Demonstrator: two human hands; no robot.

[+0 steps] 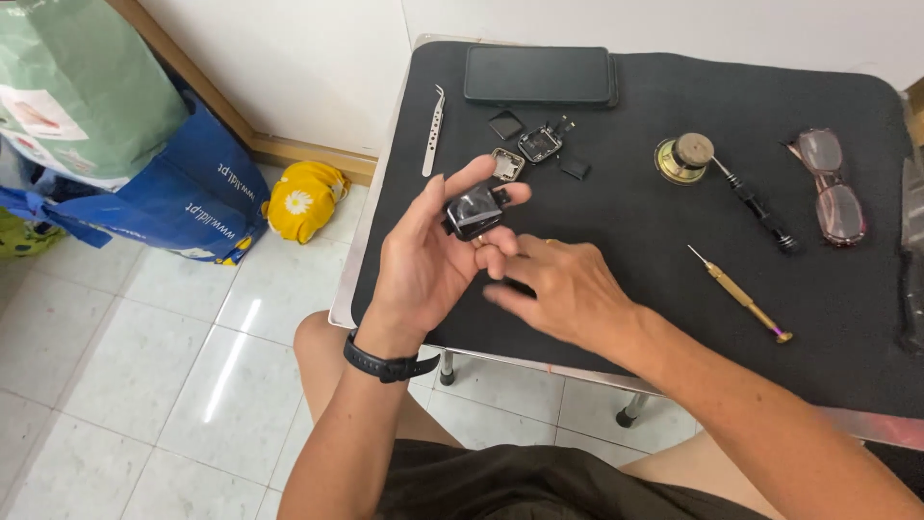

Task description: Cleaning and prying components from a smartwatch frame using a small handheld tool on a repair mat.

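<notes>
The small watch body [474, 209] you hold is black and boxy, its glossy face catching light, raised just above the black mat [674, 289]. Your left hand [428, 255] grips it in its fingertips. Your right hand [558, 289] touches it underneath, fingers curled. Loose parts [539, 144] lie beyond.

— What can't you make out at the bench [539, 332]?

— The right hand [563, 289] covers its own fingertips and whatever they press; its grip is hidden. The small black casing [474, 210] in the left hand [428, 255] is partly behind fingers.

— And at the edges?

— A dark object [911, 260] at the right edge is cut off by the frame. The bags [115, 144] on the floor run out at the left. The small parts [539, 144] near the far edge are too tiny to identify.
</notes>
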